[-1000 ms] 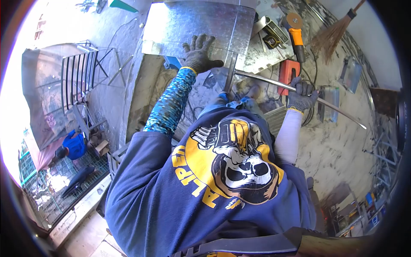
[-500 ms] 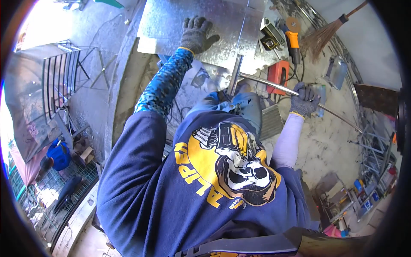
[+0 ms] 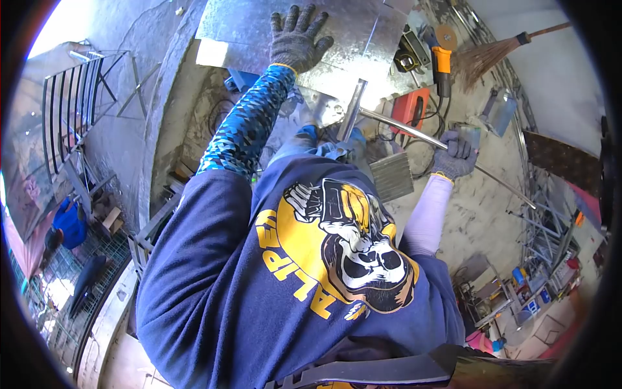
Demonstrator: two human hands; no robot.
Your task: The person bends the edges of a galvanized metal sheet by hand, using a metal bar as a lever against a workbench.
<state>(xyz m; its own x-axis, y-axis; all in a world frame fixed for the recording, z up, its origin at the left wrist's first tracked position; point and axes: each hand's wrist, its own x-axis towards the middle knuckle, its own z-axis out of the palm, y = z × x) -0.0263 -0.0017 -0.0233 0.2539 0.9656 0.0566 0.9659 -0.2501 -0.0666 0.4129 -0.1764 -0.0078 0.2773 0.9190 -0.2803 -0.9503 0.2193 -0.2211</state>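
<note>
Reaching out with left hand (image 3: 298,40), splayed palm-down on metal sheet (image 3: 356,39), clamping metal rod (image 3: 405,129) in right hand (image 3: 455,155), with red object (image 3: 407,107) ahead.

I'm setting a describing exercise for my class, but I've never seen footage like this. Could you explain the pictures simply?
There is no machine here, only a person wearing gloves. One camera, worn on the person's head, looks down past their dark blue shirt, so we see roughly what they see; the round, bent edges suggest a wide lens.

The left hand lies on a shiny metal sheet, fingers spread, gripping nothing. The right hand is closed around a long metal rod with a crosspiece at one end.

Right of the sheet are a tape measure, an orange-and-black power tool with a disc, and a broom.
</note>
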